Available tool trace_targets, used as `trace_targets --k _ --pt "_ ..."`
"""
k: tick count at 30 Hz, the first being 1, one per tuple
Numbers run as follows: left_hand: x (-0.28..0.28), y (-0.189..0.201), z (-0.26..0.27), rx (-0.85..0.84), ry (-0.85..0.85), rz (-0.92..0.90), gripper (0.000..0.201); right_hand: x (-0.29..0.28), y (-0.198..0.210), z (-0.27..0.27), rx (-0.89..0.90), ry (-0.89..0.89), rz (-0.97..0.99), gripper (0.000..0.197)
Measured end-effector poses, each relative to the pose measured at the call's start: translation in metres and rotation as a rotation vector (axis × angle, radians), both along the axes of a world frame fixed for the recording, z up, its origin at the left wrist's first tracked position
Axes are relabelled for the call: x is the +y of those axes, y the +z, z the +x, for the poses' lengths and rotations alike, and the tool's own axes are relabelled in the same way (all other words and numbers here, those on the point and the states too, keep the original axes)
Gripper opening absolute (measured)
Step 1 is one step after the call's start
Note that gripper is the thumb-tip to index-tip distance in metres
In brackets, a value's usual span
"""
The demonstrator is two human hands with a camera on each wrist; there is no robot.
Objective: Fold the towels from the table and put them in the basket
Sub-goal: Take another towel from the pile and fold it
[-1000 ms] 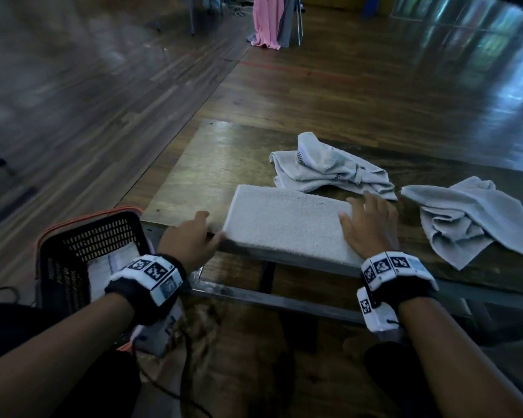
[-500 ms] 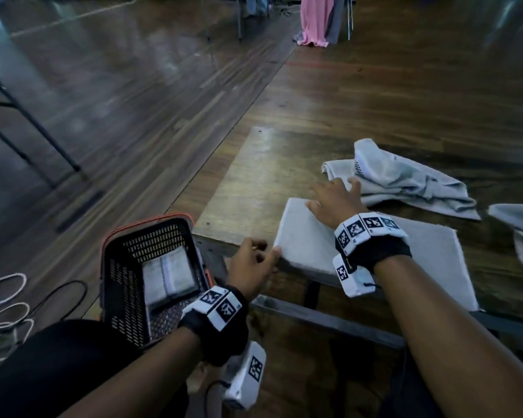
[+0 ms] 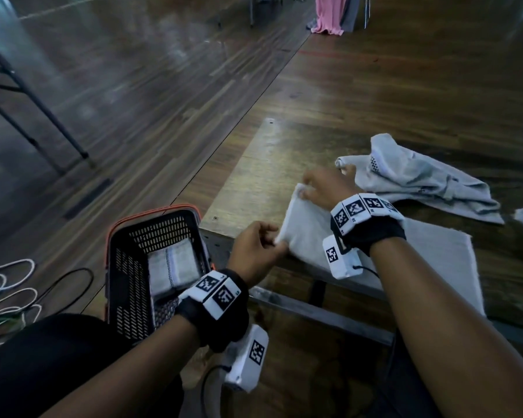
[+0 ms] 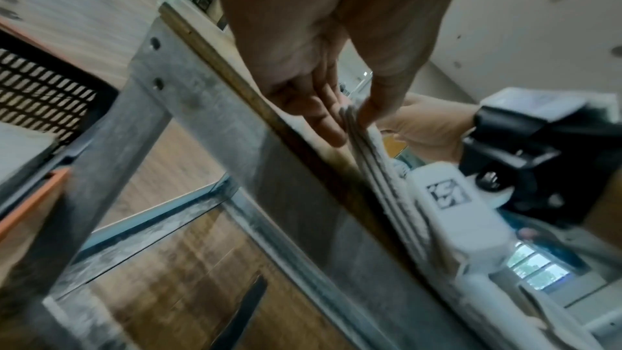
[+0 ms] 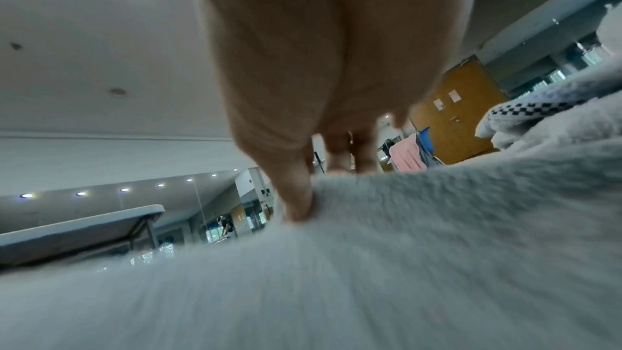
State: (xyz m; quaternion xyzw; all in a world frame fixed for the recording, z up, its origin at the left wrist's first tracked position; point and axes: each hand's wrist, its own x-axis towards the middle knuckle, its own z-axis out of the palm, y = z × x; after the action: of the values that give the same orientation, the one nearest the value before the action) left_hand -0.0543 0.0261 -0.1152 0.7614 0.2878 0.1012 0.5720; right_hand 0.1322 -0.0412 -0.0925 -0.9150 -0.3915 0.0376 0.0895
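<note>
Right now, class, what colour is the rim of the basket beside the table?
Orange, on a black mesh basket; the head view shows it best.

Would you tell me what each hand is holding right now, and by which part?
Both hold the folded towel at its left end: left hand pinches the near corner, right hand the far corner.

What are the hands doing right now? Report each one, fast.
Left hand: pinching the near left corner of the folded towel.
Right hand: pinching the far left corner of the same towel.
</note>
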Motion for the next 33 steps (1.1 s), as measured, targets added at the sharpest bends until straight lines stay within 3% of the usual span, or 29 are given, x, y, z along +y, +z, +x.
trace_targets --k 5,7,9,11,14,19,24,29,33 --pt "0.022 0.038 0.005 -0.252 0.185 0.341 0.028 -0.004 0.027 -0.021 -0.288 -0.025 0.63 0.022" --pt "0.026 0.049 0.004 -0.334 0.213 0.393 0.026 -0.016 0.038 -0.022 -0.248 -0.08 0.793 0.023" --pt "0.021 0.053 0.002 -0.365 0.176 0.435 0.029 -0.034 0.045 -0.019 -0.046 -0.119 0.872 0.023" --pt "0.01 0.051 0.0 -0.367 0.083 0.474 0.028 -0.054 0.048 -0.017 0.192 -0.132 0.826 0.018" --pt "-0.01 0.039 -0.001 -0.363 -0.087 0.599 0.022 -0.079 0.049 -0.015 0.403 -0.131 0.749 0.005" --pt "-0.037 0.019 -0.002 -0.276 -0.472 0.799 0.024 -0.115 0.036 -0.008 0.561 -0.216 0.606 0.016" --pt "-0.054 0.001 0.001 -0.175 -0.725 1.132 0.029 -0.139 0.008 -0.011 0.431 -0.302 0.402 0.017" --pt "-0.057 -0.001 0.006 -0.174 -0.794 1.187 0.031 -0.146 -0.005 -0.017 0.333 -0.359 0.295 0.007" --pt "-0.06 -0.001 0.007 -0.142 -0.813 1.209 0.029 -0.15 -0.011 -0.018 0.271 -0.38 0.277 0.011"
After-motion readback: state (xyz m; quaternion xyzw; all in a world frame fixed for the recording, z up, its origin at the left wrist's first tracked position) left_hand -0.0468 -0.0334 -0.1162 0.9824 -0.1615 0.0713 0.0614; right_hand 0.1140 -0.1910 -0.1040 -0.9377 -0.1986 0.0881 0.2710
